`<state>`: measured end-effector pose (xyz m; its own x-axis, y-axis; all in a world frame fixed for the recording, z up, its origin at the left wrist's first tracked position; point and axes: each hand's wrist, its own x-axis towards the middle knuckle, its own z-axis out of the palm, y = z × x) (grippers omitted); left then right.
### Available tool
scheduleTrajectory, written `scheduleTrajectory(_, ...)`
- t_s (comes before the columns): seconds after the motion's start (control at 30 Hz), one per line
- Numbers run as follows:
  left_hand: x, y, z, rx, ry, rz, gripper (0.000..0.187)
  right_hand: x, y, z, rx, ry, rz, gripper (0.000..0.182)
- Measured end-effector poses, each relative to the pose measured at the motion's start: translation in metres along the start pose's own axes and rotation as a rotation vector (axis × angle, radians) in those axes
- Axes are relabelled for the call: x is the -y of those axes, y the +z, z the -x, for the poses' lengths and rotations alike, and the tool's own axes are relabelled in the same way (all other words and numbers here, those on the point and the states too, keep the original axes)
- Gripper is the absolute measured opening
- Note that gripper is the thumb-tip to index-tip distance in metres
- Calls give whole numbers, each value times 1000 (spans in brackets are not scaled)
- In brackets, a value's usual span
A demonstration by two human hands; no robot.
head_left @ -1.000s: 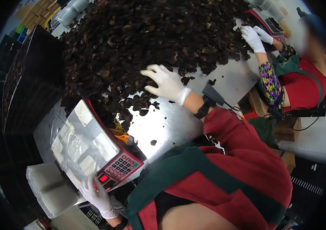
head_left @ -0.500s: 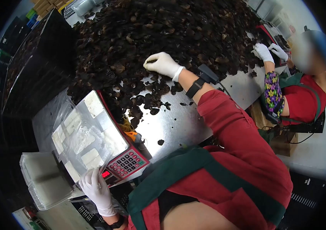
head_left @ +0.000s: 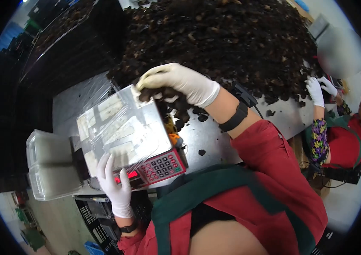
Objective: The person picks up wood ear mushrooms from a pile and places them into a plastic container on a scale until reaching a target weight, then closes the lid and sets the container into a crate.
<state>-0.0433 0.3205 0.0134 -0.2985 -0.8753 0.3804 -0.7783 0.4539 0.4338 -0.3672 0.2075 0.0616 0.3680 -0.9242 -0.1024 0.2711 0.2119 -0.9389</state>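
My right hand (head_left: 180,83), in a white glove, is closed on a handful of dark dried fungus (head_left: 165,95) and hovers at the far right corner of a clear plastic tray (head_left: 119,127). The tray sits on a red weighing scale (head_left: 159,165) with a keypad and a lit red display. My left hand (head_left: 114,182), also gloved, rests at the tray's near edge, fingers on the front of the scale. A large heap of the same dark fungus (head_left: 231,38) covers the steel table (head_left: 214,136) behind.
A stack of clear plastic trays (head_left: 51,168) stands left of the scale. Black crates (head_left: 61,51) line the far left. At the right, another person in a red top with a patterned sleeve (head_left: 318,142) has both gloved hands (head_left: 318,89) in the heap's edge.
My right hand left the heap with a handful of fungus and came over to the tray's corner. My left hand stayed at the scale's front. The view swung right.
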Motion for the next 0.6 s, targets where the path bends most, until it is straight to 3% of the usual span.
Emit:
scheduleTrajectory(0.13, 2, 6, 5, -42, -22, 20, 56, -32, 72, -39, 222, -441, 493, 28)
scheduleTrajectory(0.17, 3, 9, 5, -82, -8, 59, 59, -45, 90, -44, 185, -526, 759, 39)
scheduleTrajectory(0.2, 5, 12, 6, -118, -13, 21, 58, -42, 100, -41, 282, -432, 979, 42)
scheduleTrajectory(0.27, -3, 13, 0, -151, 40, 1, 56, -62, 121, -35, 279, -428, 1257, 41)
scheduleTrajectory(0.33, -3, 13, 0, -143, 27, 12, 56, -69, 123, -27, 262, -504, 1295, 41)
scheduleTrajectory(0.37, -1, 16, 1, -158, 35, 9, 56, -85, 116, -23, 91, -747, 1171, 37)
scheduleTrajectory(0.4, -4, 14, -1, -137, 42, 24, 56, -84, 104, -17, 76, -738, 1177, 37)
scheduleTrajectory(0.47, 1, 16, 1, -122, 45, 6, 56, -78, 65, -3, -210, -945, 943, 34)
scheduleTrajectory(0.53, 3, 17, 1, -122, 28, 41, 52, -60, 4, 25, -367, -546, 1145, 40)
scheduleTrajectory(0.57, 3, 18, 3, -119, 8, 63, 51, -74, -32, 41, -641, -670, 1278, 44)
scheduleTrajectory(0.6, 5, 18, 4, -115, -11, 83, 50, -67, -58, 67, -677, -355, 1332, 47)
